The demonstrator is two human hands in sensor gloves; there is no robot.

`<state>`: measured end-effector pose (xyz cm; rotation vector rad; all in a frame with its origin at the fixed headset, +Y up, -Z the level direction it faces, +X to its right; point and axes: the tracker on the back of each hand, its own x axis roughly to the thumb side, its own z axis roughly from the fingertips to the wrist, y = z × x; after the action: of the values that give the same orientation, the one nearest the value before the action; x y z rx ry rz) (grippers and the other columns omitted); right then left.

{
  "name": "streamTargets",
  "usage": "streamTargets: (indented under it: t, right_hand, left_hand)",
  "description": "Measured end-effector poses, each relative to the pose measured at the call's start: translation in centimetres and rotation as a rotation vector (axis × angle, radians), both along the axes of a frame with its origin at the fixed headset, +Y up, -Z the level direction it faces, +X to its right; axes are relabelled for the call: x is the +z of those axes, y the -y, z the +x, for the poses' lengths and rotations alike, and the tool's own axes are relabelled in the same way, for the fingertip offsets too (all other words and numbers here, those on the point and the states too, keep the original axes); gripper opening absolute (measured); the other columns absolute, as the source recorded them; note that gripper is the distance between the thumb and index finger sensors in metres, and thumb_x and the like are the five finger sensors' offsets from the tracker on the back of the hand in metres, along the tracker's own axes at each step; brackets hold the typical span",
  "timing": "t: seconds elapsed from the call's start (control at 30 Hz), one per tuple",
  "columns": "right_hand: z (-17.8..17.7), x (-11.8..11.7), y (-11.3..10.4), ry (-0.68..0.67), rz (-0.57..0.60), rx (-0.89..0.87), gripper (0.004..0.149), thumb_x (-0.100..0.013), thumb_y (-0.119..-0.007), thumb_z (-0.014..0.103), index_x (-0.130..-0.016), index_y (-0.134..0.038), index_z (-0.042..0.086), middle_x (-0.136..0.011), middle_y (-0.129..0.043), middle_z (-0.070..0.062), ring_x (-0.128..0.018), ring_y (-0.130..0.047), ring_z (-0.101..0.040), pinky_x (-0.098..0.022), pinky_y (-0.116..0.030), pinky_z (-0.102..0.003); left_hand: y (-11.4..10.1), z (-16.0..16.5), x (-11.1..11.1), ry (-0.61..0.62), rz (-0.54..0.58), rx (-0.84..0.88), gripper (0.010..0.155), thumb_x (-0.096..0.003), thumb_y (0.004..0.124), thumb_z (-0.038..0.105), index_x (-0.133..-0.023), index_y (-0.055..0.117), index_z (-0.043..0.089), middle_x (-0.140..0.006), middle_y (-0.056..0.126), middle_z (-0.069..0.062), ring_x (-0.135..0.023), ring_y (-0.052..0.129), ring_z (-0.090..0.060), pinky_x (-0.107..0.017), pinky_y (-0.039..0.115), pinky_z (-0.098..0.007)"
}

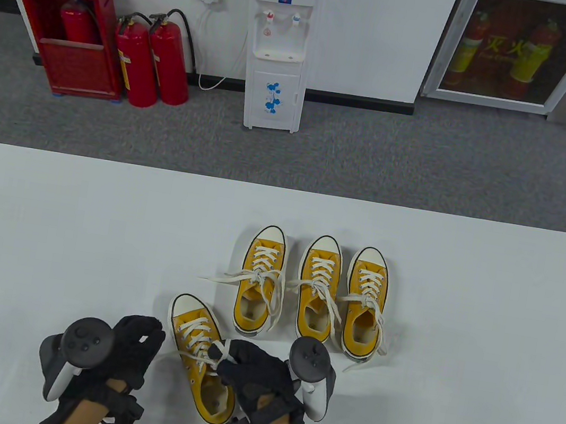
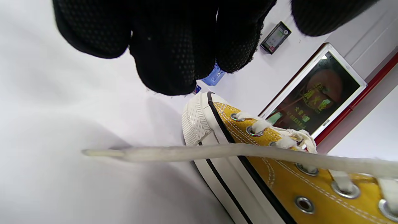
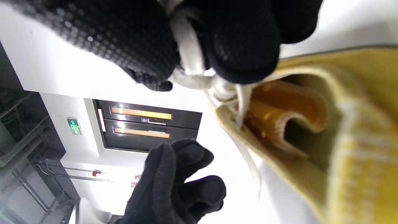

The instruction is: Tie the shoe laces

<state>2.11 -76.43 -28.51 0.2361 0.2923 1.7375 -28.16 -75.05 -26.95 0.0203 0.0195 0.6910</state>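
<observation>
A yellow sneaker (image 1: 192,324) lies tilted near the table's front edge, toe pointing away and to the left. My right hand (image 1: 237,363) pinches its white lace (image 3: 189,77) between thumb and fingers, just above the tongue and the shoe's opening (image 3: 342,124). My left hand (image 1: 142,337) hovers beside the shoe's left side, fingers loosely curled and holding nothing. In the left wrist view the other lace end (image 2: 217,151) stretches free across the shoe's side (image 2: 279,183), below my left fingers (image 2: 168,46). The right wrist view shows my left hand (image 3: 177,183) apart from the lace.
Three more yellow sneakers (image 1: 260,283) (image 1: 318,293) (image 1: 366,305) stand side by side behind the near one, their laces loose on the white table (image 1: 42,238). Beyond the table's far edge are a water dispenser (image 1: 280,45) and fire extinguishers (image 1: 151,62).
</observation>
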Motion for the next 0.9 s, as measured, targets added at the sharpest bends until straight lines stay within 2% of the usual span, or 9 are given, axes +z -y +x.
streamTargets:
  t: [0.1,0.27,0.57,0.9]
  right_hand:
    - [0.0,0.2,-0.3,0.04,0.037,0.076,0.043,-0.042,-0.086,0.025,-0.084,-0.088,0.015,-0.076,-0.09,-0.003,-0.057,-0.096,-0.021,-0.064,-0.066,-0.058]
    - [-0.2,0.5,-0.8,0.055,0.049,0.07,0.045,-0.041,-0.083,0.015,-0.086,-0.086,0.013,-0.081,-0.085,-0.008,-0.058,-0.095,-0.026,-0.062,-0.067,-0.058]
    - [-0.1,0.5,-0.9,0.058,0.075,0.055,0.044,-0.041,-0.082,0.012,-0.084,-0.087,0.015,-0.083,-0.081,-0.007,-0.053,-0.092,-0.025,-0.061,-0.067,-0.055]
    - [-2.1,1.8,-2.3,-0.035,0.276,0.252,0.047,-0.041,-0.073,0.007,-0.084,-0.088,0.019,-0.094,-0.071,-0.005,-0.053,-0.085,-0.026,-0.063,-0.058,-0.057]
  left_hand:
    - [0.1,0.2,0.0,0.015,-0.012,0.018,0.058,-0.0485,0.068,0.064,-0.094,0.078,0.03,-0.102,0.083,-0.005,-0.059,0.103,-0.024,-0.057,0.078,-0.055]
    - [0.0,0.4,0.0,0.04,-0.018,0.042,0.058,-0.049,0.067,0.064,-0.095,0.077,0.031,-0.103,0.082,-0.004,-0.062,0.103,-0.024,-0.059,0.078,-0.055]
    - [-0.5,0.9,0.3,0.083,-0.008,0.141,0.057,-0.0493,0.068,0.063,-0.096,0.076,0.031,-0.104,0.081,-0.003,-0.065,0.102,-0.024,-0.06,0.077,-0.056]
    - [-1.0,2.6,1.0,0.205,-0.047,0.316,0.057,-0.0496,0.072,0.061,-0.099,0.073,0.032,-0.105,0.079,-0.003,-0.069,0.099,-0.025,-0.063,0.074,-0.057]
